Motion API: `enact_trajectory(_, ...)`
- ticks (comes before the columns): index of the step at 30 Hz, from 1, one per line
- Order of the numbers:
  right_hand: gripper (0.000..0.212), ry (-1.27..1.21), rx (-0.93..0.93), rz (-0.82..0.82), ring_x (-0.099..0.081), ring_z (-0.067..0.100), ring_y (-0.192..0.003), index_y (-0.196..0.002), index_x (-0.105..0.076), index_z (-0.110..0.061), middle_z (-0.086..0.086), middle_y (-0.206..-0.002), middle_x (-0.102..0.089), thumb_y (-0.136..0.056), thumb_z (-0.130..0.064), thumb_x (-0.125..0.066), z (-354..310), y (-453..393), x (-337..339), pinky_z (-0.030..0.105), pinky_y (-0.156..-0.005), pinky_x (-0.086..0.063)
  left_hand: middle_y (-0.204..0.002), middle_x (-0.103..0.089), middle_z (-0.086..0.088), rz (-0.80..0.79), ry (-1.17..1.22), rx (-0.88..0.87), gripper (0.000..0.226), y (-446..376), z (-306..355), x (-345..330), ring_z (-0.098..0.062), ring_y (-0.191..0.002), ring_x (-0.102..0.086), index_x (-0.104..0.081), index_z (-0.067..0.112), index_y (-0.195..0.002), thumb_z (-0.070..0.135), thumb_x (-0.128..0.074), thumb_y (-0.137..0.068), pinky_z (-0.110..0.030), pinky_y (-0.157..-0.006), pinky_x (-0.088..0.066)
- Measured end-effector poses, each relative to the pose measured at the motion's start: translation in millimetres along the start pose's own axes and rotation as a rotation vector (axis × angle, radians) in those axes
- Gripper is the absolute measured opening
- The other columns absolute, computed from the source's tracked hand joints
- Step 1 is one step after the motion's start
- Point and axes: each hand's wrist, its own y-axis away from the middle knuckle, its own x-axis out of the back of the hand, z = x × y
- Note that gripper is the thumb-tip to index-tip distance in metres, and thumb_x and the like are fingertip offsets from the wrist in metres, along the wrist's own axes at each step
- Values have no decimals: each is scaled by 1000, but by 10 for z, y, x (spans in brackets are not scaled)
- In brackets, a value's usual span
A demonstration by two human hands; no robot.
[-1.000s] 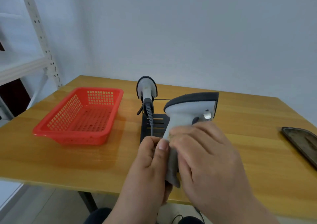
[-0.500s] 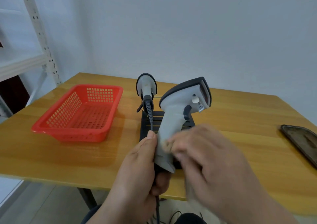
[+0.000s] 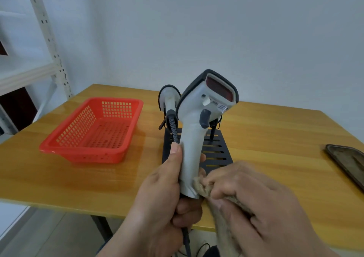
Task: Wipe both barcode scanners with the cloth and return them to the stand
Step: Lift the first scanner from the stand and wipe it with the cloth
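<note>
Left hand [image 3: 167, 197] clenched upright, right hand [image 3: 256, 207] curled beside it

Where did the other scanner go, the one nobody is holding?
In the head view, the second white-and-grey barcode scanner sits on the black slotted metal stand at the table's middle, just right of the red plastic mesh basket, partly hidden behind the held white scanner.

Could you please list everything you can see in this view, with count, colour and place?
barcode scanner: 1, white and dark grey, held above the table's near edge
second scanner: 1, white and dark, on the stand, behind the held one
stand: 1, black, slotted, table centre
cloth: 1, beige, against the held scanner's handle base
basket: 1, red, table left
tray: 1, dark, table's right edge
table: 1, wooden
shelving: 1, white, far left
left hand: grips the scanner handle
right hand: holds the cloth
</note>
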Motion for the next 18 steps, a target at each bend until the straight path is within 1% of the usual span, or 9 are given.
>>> enact_trajectory(2, 9, 70, -10, -27, -60, 4, -90, -81, -58, -20, -19, -94, -59, -84, -11, -56, 72, 4, 64, 15, -73, -44, -56, -51, -5, -29, 12, 9, 59, -3, 12, -1, -6, -28, -25, -64, -4, -104, 51, -49, -88, -9, -31, -17)
enact_trajectory(3, 8, 84, -37, 13, -60, 3, -89, -80, -58, -21, -20, -93, -59, -83, -13, -56, 82, -7, 92, 13, -73, -43, -58, -51, -6, -32, 9, 3, 59, -9, 10, -9, -6, -29, -25, -61, -5, -107, 50, -50, -89, -9, -31, -18)
enact_trajectory(5, 6, 36, -71, 131, -60, -3, -87, -79, -61, -19, -18, -93, -63, -83, -16, -58, 7, -60, 102, 5, -74, -41, -53, -49, -4, -12, -22, -20, 55, -7, 14, -34, -8, -31, -27, -60, -5, -100, 48, -51, -89, -12, -33, -18)
enact_trajectory(6, 6, 7, -44, 154, -60, -3, -88, -80, -62, -18, -17, -94, -65, -85, -16, -59, -47, -83, 83, 6, -76, -42, -49, -47, -3, 1, -46, -37, 49, -4, 10, -51, -9, -32, -29, -60, -1, -93, 48, -50, -89, -14, -34, -18)
enact_trajectory(8, 10, 3, 46, 92, -61, 4, -91, -82, -62, -17, -14, -94, -66, -89, -12, -58, -100, -88, 21, 16, -78, -47, -47, -47, -2, 18, -115, -80, 44, 14, 11, -78, -10, -34, -30, -60, 6, -84, 48, -48, -90, -17, -36, -18)
enact_trajectory(10, 14, 67, 71, -17, -59, 13, -88, -82, -57, -19, -12, -92, -64, -92, -10, -52, -17, -57, 31, 25, -73, -47, -50, -53, -4, 30, -165, -121, 49, 17, 8, -62, -11, -35, -30, -61, 2, -89, 48, -44, -92, -18, -37, -17)
enact_trajectory(13, 16, 222, 61, -91, -57, 18, -79, -78, -54, -18, -9, -86, -62, -82, -3, -51, 110, -26, 131, 31, -65, -46, -50, -54, -8, 57, -185, -162, 60, 4, 22, -21, -12, -33, -29, -65, -4, -86, 49, -40, -95, -16, -36, -18)
enact_trajectory(15, 13, 179, 18, 11, -59, 17, -82, -76, -58, -16, -9, -87, -64, -81, -4, -54, 39, -63, 138, 27, -68, -46, -50, -52, -9, 53, -192, -182, 60, -10, 22, -20, -13, -34, -32, -68, -1, -80, 49, -40, -95, -17, -35, -21)
enact_trajectory(18, 15, 129, 75, 112, -60, 16, -85, -77, -64, -12, -6, -92, -68, -86, -3, -58, -139, -149, -7, 29, -73, -47, -59, -47, -14, -9, -199, -194, 47, -7, -6, -22, -21, -44, -39, -61, -1, -92, 43, -46, -95, -25, -40, -32)
